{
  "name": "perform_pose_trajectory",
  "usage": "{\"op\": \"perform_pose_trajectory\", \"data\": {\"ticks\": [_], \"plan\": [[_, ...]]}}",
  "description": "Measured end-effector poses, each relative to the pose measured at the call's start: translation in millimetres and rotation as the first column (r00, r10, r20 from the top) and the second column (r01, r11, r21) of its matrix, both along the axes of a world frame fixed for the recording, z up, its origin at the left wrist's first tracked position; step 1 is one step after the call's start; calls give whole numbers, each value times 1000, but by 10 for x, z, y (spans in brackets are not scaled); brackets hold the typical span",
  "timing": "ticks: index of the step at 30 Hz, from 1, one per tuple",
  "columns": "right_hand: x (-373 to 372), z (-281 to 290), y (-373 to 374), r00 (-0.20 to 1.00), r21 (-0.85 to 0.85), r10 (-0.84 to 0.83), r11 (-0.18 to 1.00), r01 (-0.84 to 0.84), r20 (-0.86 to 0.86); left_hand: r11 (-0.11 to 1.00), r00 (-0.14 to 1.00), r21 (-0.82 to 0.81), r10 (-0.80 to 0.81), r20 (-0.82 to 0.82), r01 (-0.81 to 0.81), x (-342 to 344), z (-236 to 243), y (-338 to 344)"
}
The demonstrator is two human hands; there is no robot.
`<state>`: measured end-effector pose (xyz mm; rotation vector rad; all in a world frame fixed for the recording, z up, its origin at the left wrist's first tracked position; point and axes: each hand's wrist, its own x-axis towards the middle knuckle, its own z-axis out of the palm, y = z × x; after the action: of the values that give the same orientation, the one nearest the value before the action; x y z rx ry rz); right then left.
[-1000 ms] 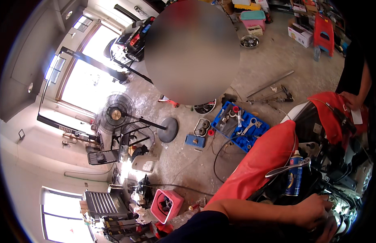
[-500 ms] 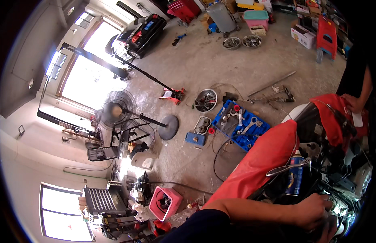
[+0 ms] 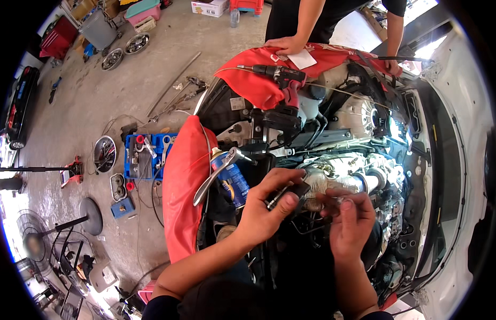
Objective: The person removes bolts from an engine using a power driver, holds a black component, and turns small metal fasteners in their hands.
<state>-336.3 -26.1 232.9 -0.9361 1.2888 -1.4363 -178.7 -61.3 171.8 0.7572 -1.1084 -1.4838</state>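
Observation:
Over the car's engine bay, my left hand (image 3: pixel 264 209) is closed on a small black block-like part (image 3: pixel 299 190), gripped between thumb and fingers. Close beside it, my right hand (image 3: pixel 352 221) has its fingertips pinched together. Whatever sits in that pinch is too small to name. Below and beyond my hands lies the engine (image 3: pixel 338 178), with silvery heat-shield metal. Left of my left hand stands a tilted blue spray can (image 3: pixel 232 184), and a ratchet wrench (image 3: pixel 215 178) rests across it. A cordless drill (image 3: pixel 284 96) lies farther off on the bay's edge, touched by neither hand.
Red fender covers (image 3: pixel 185 186) drape the car's edge. Across the bay a co-worker leans in, one hand (image 3: pixel 288 46) on the cover near a white paper (image 3: pixel 302 59). The raised hood (image 3: pixel 464 80) is at right. On the floor are a blue tool case (image 3: pixel 131 169) and metal bowl (image 3: pixel 105 154).
The view has swung right toward the engine bay. My left hand, earlier low among the engine parts, is now raised with the black part, and my right hand shows clearly beside it.

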Motion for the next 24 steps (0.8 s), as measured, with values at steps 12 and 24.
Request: {"op": "perform_pose_trajectory", "data": {"ticks": [12,24], "plan": [[61,387,-250,526,-34,240,889,-457,-816,815,681,441,79,-728,377,90,0,87],[219,314,-325,392,-2,227,863,-505,-891,713,497,493,232,-837,499,115,31,-3]]}}
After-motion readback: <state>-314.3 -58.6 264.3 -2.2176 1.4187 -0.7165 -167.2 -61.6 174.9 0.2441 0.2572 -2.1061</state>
